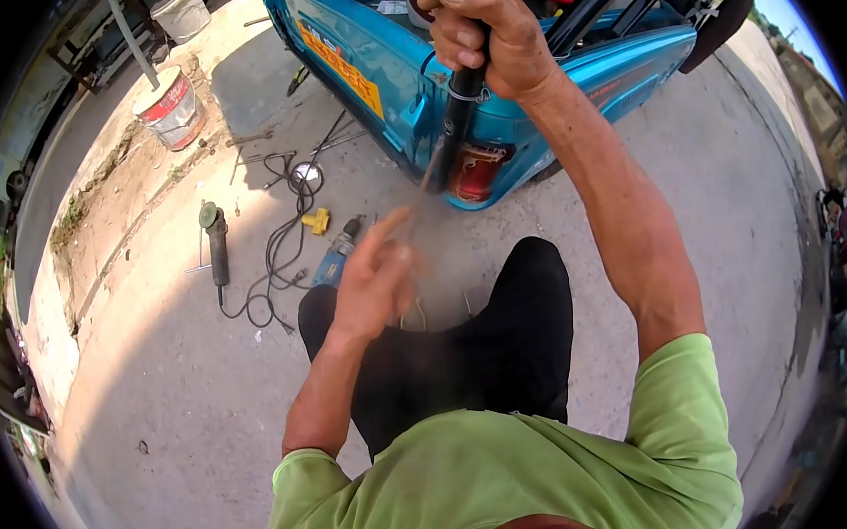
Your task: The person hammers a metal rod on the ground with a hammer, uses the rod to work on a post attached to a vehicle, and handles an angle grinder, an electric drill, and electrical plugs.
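Note:
My right hand point(493, 36) is wrapped round a black pole point(456, 114), which slants down beside the rear corner of a blue vehicle body point(405, 103). A wire loop point(469, 94) circles the pole below my fist. Just under the pole's lower end is my left hand point(376, 281), its fingers smeared by motion. A thin brownish strip point(428, 176) shows between the pole and that hand; whether my fingers hold it I cannot tell. The red tail light point(479, 173) sits right beside the pole's lower end.
An angle grinder point(216, 242) lies on the concrete at left, its black cord point(274, 244) looping toward a blue drill point(332, 260). Near the drill is a yellow plug piece point(317, 221). A bucket point(171, 110) with an upright pole stands farther back. My knees point(530, 278) are below the vehicle's corner.

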The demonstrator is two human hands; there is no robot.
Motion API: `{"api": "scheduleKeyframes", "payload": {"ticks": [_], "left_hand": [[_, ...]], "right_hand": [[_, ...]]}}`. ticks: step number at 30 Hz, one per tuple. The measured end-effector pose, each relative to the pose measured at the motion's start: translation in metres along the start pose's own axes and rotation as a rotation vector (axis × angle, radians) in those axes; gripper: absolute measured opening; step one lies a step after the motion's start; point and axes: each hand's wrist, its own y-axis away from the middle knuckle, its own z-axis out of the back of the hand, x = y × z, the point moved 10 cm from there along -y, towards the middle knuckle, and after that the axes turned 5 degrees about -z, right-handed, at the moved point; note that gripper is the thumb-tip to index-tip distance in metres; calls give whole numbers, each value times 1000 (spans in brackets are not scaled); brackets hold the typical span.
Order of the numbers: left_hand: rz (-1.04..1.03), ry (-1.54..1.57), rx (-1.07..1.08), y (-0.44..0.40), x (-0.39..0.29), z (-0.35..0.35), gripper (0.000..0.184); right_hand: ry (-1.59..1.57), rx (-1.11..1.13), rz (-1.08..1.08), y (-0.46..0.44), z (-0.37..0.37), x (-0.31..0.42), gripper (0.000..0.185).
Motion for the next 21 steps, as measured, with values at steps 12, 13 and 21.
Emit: {"api": "scheduleKeyframes", "payload": {"ticks": [12, 13, 21], "left_hand": [[106, 79, 59, -9, -12, 3, 53], [111, 101, 61, -8, -13, 5, 53], [138, 100, 84, -14, -9, 9, 52]], "right_hand": [[-4, 14, 9, -2, 0, 1, 18], [3, 13, 11, -1, -1, 2, 18], [58, 13, 28, -1, -1, 5, 19]]}}
